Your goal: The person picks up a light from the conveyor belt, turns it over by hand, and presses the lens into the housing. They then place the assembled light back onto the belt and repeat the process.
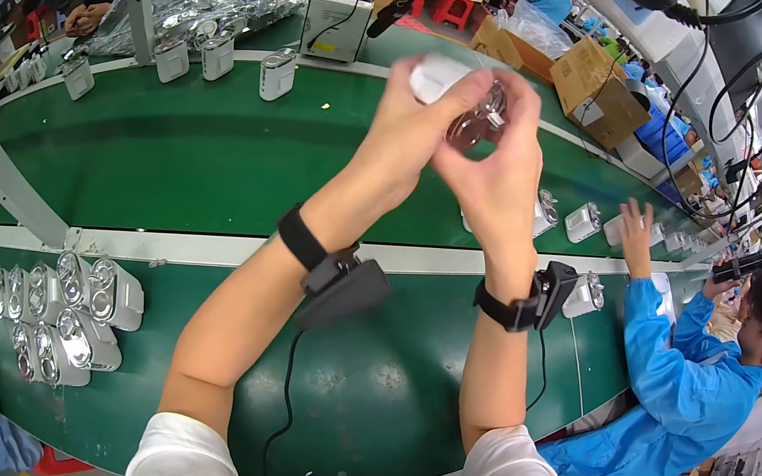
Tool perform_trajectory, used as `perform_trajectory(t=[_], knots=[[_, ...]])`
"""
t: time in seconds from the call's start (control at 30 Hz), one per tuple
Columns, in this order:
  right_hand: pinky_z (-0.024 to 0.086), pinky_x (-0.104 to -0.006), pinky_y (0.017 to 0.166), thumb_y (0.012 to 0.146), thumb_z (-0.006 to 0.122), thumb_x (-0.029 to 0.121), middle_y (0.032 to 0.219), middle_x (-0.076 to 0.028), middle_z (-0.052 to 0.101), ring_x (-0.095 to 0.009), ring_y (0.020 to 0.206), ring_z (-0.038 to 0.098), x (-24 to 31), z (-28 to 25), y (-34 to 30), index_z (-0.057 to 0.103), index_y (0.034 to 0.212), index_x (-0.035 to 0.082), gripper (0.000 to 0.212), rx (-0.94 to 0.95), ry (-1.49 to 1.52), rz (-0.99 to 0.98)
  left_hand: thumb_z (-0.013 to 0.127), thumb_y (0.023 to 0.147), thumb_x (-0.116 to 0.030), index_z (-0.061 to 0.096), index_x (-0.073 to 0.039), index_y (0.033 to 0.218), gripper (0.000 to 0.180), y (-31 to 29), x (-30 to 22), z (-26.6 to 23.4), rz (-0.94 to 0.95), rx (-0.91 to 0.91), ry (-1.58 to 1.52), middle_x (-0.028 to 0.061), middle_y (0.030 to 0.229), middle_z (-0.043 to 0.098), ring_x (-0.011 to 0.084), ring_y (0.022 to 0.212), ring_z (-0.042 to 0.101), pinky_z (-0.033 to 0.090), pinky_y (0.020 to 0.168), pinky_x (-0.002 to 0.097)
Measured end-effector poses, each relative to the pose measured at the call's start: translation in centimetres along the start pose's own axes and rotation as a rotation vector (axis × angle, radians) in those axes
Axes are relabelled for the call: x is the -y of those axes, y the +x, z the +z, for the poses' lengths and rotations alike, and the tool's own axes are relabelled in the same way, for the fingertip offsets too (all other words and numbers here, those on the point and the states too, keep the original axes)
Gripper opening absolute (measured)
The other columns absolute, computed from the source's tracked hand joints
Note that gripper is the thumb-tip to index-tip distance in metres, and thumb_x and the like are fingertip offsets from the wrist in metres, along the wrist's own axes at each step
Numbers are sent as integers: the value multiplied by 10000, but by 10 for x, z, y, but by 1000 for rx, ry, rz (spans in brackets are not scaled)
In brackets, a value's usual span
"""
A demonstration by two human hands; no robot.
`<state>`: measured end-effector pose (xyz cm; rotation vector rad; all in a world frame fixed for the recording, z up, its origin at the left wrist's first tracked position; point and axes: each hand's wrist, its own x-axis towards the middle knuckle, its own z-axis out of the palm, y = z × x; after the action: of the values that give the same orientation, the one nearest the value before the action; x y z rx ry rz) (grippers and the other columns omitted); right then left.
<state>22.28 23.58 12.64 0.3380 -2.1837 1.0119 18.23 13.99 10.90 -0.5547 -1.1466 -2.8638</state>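
Both my hands are raised over the green conveyor belt (181, 170), gripping one small white box-shaped device (435, 78) with a shiny, clear-looking end. My left hand (409, 134) wraps the white body, its thumb lying across the top. The fingers of my right hand (499, 154) curl round the shiny end. The device is tilted and partly covered by my fingers, and motion blurs its far side. On the green table to the left stands a cluster of similar white devices (116, 295) with shiny ends.
More white devices (277, 75) stand along the belt's far side, others (583, 222) at the right. A metal post (8, 182) rises at the left. A co-worker in blue (694, 388) reaches in at the right. Cardboard boxes (592, 90) and hanging black cables (729, 108) lie beyond.
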Motion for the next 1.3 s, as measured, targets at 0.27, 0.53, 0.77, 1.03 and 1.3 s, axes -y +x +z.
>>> perform_trajectory(t=[0.27, 0.53, 0.77, 1.03, 1.3], knots=[[539, -359, 831, 641, 830, 159, 963, -188, 695, -265, 927, 696, -92, 1, -7, 546, 1204, -26, 657, 561, -344, 317, 809, 707, -428, 343, 108, 1388, 984, 118, 51, -164, 354, -531, 1616, 344, 1344, 434, 447, 1273, 396, 397, 1040, 501], [521, -368, 909, 625, 856, 228, 1095, -219, 674, -297, 1026, 680, -89, 19, -10, 511, 1291, -21, 791, 751, -353, 466, 807, 707, -188, 554, -23, 1294, 660, 140, 43, -280, 223, -452, 1299, 173, 1222, 604, 362, 1134, 543, 462, 971, 415], [501, -411, 966, 730, 846, 197, 1266, -261, 589, -333, 1199, 596, -85, 32, -5, 391, 1451, -2, 876, 248, -14, 93, 795, 688, -64, 652, -102, 1187, 520, 78, 32, -157, 728, -175, 1298, 106, 1104, 651, 332, 1061, 588, 509, 870, 415], [538, -350, 917, 784, 804, 35, 1249, -183, 604, -206, 1110, 624, -53, 33, -1, 337, 1450, -60, 819, 47, 493, 91, 759, 685, -23, 594, -105, 1247, 591, 22, 23, -64, 1028, 120, 1300, 130, 1174, 578, 340, 1053, 557, 471, 945, 406], [533, -303, 939, 773, 775, -49, 1297, -154, 568, -169, 1091, 620, -59, 23, 4, 454, 1365, -50, 674, -179, 371, -213, 770, 787, -184, 291, -10, 1479, 859, 18, -5, -38, 14, 388, 201, 179, 1390, 447, 219, 1220, 508, 446, 987, 352]])
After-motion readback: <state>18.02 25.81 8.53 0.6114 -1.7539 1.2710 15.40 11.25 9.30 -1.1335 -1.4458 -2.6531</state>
